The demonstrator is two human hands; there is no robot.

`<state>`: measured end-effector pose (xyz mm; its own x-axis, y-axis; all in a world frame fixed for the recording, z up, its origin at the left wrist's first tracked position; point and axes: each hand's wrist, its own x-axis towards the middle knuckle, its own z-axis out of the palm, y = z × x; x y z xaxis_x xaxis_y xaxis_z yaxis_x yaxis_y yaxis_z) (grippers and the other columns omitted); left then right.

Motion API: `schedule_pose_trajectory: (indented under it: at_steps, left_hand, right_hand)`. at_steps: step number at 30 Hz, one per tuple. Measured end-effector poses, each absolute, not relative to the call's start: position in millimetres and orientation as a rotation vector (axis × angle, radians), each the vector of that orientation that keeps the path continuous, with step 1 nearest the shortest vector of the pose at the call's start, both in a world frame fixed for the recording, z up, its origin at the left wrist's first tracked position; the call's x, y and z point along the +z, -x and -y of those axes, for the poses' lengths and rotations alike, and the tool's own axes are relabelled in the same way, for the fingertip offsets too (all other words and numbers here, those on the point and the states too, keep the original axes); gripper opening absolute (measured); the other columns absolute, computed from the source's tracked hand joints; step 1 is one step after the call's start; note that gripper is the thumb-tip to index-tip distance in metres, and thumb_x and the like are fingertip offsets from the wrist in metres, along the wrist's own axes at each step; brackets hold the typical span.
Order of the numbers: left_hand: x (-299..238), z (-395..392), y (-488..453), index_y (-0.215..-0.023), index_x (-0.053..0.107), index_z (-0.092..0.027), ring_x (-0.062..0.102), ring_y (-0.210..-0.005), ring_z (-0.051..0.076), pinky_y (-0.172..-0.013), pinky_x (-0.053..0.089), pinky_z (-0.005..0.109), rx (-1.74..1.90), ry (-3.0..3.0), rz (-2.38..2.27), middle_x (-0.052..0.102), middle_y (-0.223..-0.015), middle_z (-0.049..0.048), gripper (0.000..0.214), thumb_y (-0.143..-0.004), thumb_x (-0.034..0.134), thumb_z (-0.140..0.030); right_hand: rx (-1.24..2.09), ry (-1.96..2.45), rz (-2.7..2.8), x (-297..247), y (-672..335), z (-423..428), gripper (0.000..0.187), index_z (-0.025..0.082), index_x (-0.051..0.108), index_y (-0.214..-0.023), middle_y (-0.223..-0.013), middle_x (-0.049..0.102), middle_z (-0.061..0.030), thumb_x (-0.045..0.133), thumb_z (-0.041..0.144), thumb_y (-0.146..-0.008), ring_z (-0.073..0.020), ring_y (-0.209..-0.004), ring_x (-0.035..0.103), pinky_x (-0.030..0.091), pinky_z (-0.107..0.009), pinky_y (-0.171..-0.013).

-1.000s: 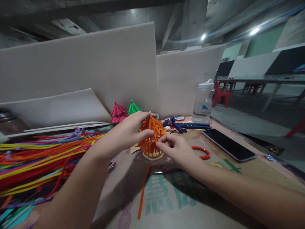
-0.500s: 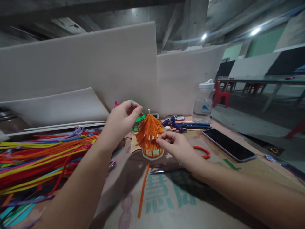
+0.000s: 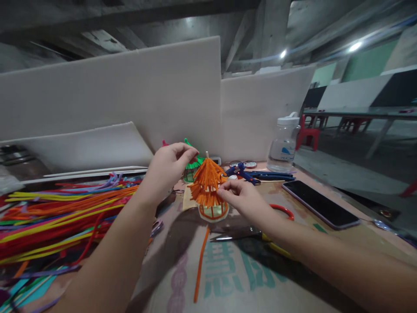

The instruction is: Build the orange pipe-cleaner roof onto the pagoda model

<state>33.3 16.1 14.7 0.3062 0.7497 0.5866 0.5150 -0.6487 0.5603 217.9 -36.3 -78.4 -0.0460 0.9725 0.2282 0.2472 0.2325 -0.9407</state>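
An orange model pavilion [image 3: 209, 198] made of pipe cleaners, with a two-tiered fringed roof and a pale stick at its tip, stands upright on the table. My right hand [image 3: 243, 198] pinches at the right edge of its lower roof. To the upper left of that roof, my left hand [image 3: 171, 169] is raised with thumb and fingers together; whatever they may hold is hidden. Behind it a green model pavilion [image 3: 194, 165] is partly covered. In front lies a loose orange pipe cleaner [image 3: 201, 265], beside scissors [image 3: 236, 234] with red and yellow handles, partly under my right forearm.
A heap of coloured pipe cleaners [image 3: 65, 217] covers the left side. Behind the pavilion are a blue glue gun [image 3: 243, 172] and a clear water bottle [image 3: 282, 145]. A phone [image 3: 319, 203] lies at the right. White boards [image 3: 169, 95] stand along the back.
The view has shifted slightly, so everything sits a little further right and lower. Both hands keep nearly the same places around the orange pavilion. More of the scissors' yellow handle shows.
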Motion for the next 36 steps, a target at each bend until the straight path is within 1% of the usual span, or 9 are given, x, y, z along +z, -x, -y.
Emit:
schedule_pose_trajectory:
  at_steps: [2, 5, 10, 14, 18, 24, 29, 32, 36]
  left_hand:
    - [11.8, -18.6, -32.4, -0.087, 0.071, -0.019, 0.064, -0.075, 0.017, -0.067, 0.048, 0.026, 1.253, -2.252, -1.102, 0.071, -0.081, 0.0025, 0.017, -0.086, 0.062, -0.033]
    - [9.0, -21.9, -32.0, -0.096, 0.071, -0.020, 0.065, -0.078, 0.017, -0.070, 0.050, 0.027, 1.287, -2.237, -1.059, 0.073, -0.086, 0.0026, 0.017, -0.083, 0.063, -0.029]
    - [8.5, -23.2, -33.1, -0.102, 0.065, -0.019, 0.060, -0.075, 0.015, -0.065, 0.047, 0.025, 1.309, -2.316, -1.156, 0.068, -0.087, 0.0027, 0.021, -0.086, 0.052, -0.022]
    - [8.7, -22.3, -36.2, -0.104, 0.061, -0.018, 0.055, -0.066, 0.014, -0.058, 0.043, 0.024, 1.333, -2.301, -1.267, 0.062, -0.081, 0.0013, 0.024, -0.086, 0.045, -0.019]
    - [9.2, -21.9, -37.5, -0.102, 0.061, -0.019, 0.055, -0.065, 0.014, -0.057, 0.044, 0.024, 1.328, -2.226, -1.164, 0.061, -0.080, 0.0011, 0.020, -0.088, 0.047, -0.023]
    - [12.1, -20.7, -34.6, -0.103, 0.067, -0.020, 0.063, -0.078, 0.015, -0.071, 0.051, 0.026, 1.232, -2.194, -1.002, 0.068, -0.087, 0.0035, 0.022, -0.088, 0.050, -0.022]
    - [12.6, -20.3, -33.9, -0.096, 0.074, -0.019, 0.068, -0.084, 0.018, -0.078, 0.055, 0.029, 1.206, -2.136, -0.973, 0.075, -0.095, 0.0064, 0.020, -0.084, 0.062, -0.030]
    - [10.2, -24.4, -31.2, -0.100, 0.074, -0.019, 0.068, -0.086, 0.020, -0.078, 0.056, 0.031, 1.234, -2.144, -1.015, 0.076, -0.097, 0.0071, 0.026, -0.081, 0.067, -0.036]
    - [6.3, -29.3, -30.0, -0.104, 0.072, -0.018, 0.067, -0.084, 0.019, -0.074, 0.055, 0.031, 1.205, -2.202, -1.065, 0.074, -0.096, 0.0071, 0.029, -0.083, 0.065, -0.037]
  right_hand:
    - [0.911, 1.207, 1.512, -77.2, -216.6, 36.7, 0.027, 0.018, 0.062, -0.076, -0.062, 0.050, 0.0029, 0.059, 0.045, -0.074, -0.0128, -0.057, 0.040, 0.029, -0.027, -0.056]
    - [0.916, 1.211, 1.505, -77.1, -215.6, 36.4, 0.026, 0.018, 0.061, -0.074, -0.060, 0.048, 0.0038, 0.060, 0.044, -0.074, -0.0125, -0.057, 0.040, 0.028, -0.026, -0.055]
    - [0.925, 1.200, 1.484, -79.4, -216.6, 35.9, 0.026, 0.017, 0.062, -0.076, -0.062, 0.049, 0.0031, 0.061, 0.043, -0.075, -0.0125, -0.057, 0.039, 0.029, -0.026, -0.054]
    - [0.910, 1.183, 1.496, -78.8, -216.5, 37.3, 0.025, 0.017, 0.062, -0.077, -0.064, 0.051, 0.0025, 0.060, 0.042, -0.077, -0.0126, -0.057, 0.041, 0.031, -0.027, -0.055]
    - [0.913, 1.184, 1.505, -77.3, -216.4, 39.1, 0.023, 0.017, 0.062, -0.077, -0.067, 0.055, 0.0010, 0.060, 0.040, -0.078, -0.0128, -0.059, 0.043, 0.034, -0.027, -0.058]
    - [0.871, 1.219, 1.540, -78.6, -217.1, 36.7, 0.022, 0.019, 0.062, -0.076, -0.062, 0.052, 0.0023, 0.060, 0.040, -0.077, -0.0126, -0.056, 0.042, 0.031, -0.026, -0.055]
    - [0.863, 1.226, 1.546, -77.6, -216.6, 37.8, 0.023, 0.018, 0.061, -0.076, -0.060, 0.048, 0.0034, 0.058, 0.041, -0.078, -0.0122, -0.056, 0.039, 0.029, -0.026, -0.054]
    - [0.889, 1.196, 1.529, -77.1, -216.2, 39.6, 0.022, 0.018, 0.060, -0.077, -0.063, 0.050, 0.0026, 0.059, 0.040, -0.078, -0.0124, -0.057, 0.041, 0.031, -0.026, -0.055]
    - [0.908, 1.169, 1.496, -79.0, -215.5, 38.5, 0.021, 0.018, 0.060, -0.076, -0.066, 0.055, 0.0012, 0.060, 0.039, -0.078, -0.0127, -0.058, 0.045, 0.034, -0.026, -0.056]
